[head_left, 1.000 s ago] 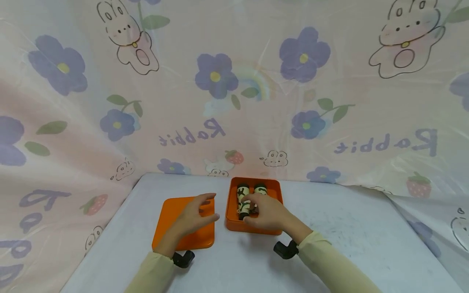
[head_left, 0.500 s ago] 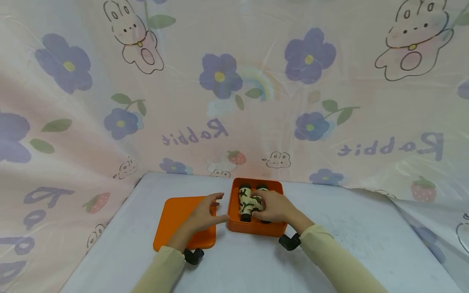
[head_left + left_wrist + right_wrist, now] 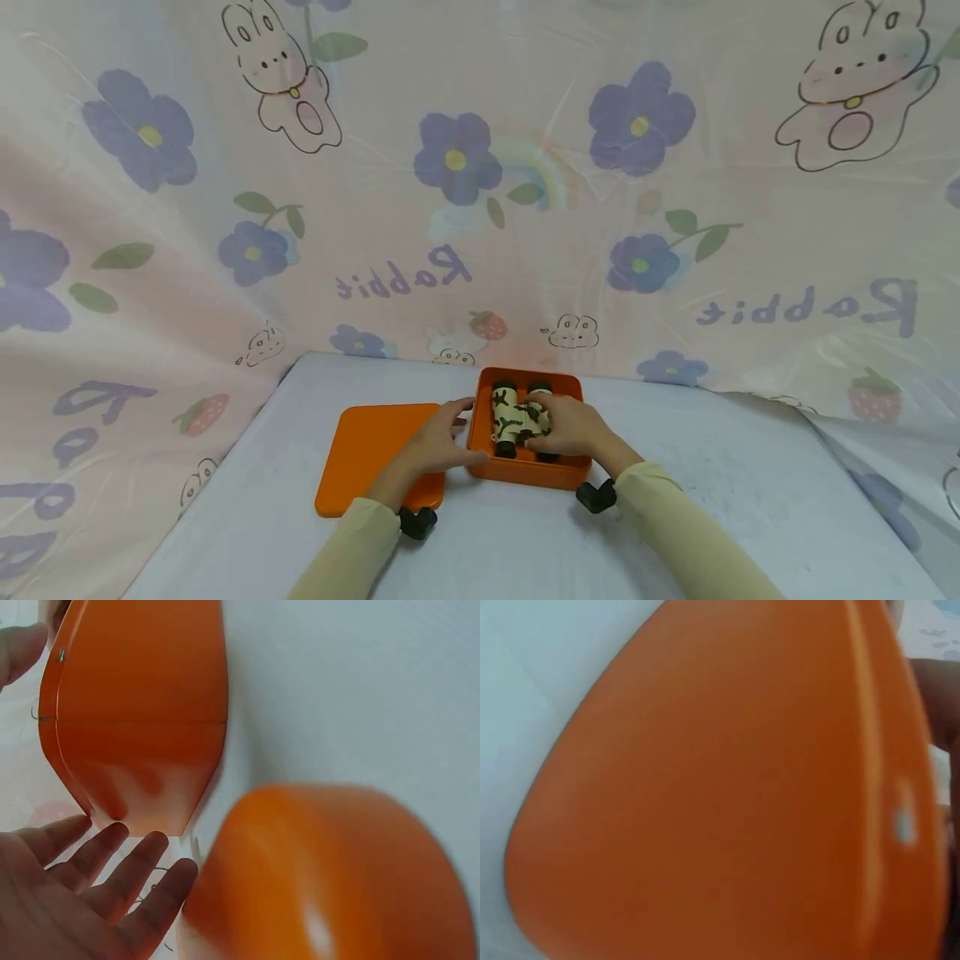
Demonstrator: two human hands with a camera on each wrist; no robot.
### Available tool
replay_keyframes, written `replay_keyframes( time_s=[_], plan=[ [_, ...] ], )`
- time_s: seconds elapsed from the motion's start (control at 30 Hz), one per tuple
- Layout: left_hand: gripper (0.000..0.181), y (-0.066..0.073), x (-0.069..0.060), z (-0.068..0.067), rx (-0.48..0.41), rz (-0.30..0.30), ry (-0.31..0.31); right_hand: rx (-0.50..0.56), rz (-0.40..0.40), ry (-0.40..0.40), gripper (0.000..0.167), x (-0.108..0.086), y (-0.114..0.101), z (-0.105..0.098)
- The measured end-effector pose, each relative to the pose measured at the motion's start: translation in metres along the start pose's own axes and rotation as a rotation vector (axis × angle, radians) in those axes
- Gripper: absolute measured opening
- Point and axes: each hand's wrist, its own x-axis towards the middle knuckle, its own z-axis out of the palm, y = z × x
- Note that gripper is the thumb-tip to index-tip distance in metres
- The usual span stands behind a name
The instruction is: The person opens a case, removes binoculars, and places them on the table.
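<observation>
A pair of camouflage-patterned binoculars (image 3: 506, 414) with black ends lies inside the orange box (image 3: 525, 475). My right hand (image 3: 573, 429) reaches over the box's right side, with thumb and fingers around the right barrel, which it partly covers. My left hand (image 3: 438, 442) is beside the box's left wall, fingers spread and nearly straight, holding nothing. Its fingertips are close to the box wall (image 3: 142, 682) in the left wrist view; contact cannot be told. In the right wrist view, the box wall (image 3: 720, 787) hides most of the right hand.
The flat orange lid (image 3: 367, 454) lies left of the box, partly under my left forearm. Both stand on a white-covered table (image 3: 712, 483). A curtain (image 3: 525, 242) printed with rabbits and flowers hangs behind it. Each wrist carries a black device (image 3: 597, 497).
My left hand has moved right, from above the lid to the box's left side. Over the binoculars, my right hand has shifted rightward, uncovering more of the left barrel and the middle.
</observation>
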Motion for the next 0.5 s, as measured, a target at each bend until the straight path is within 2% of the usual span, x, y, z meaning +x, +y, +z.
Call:
replay_keyframes(
  time_s=[0.2, 0.5],
  plan=[
    [0.102, 0.005, 0.003, 0.004, 0.044, -0.005, -0.001, -0.009, 0.024, 0.001, 0.077, 0.004, 0.006, 0.007],
    [0.104, 0.005, 0.007, 0.007, 0.048, -0.041, 0.012, -0.002, 0.061, -0.010, 0.079, 0.010, 0.007, 0.013]
  ],
)
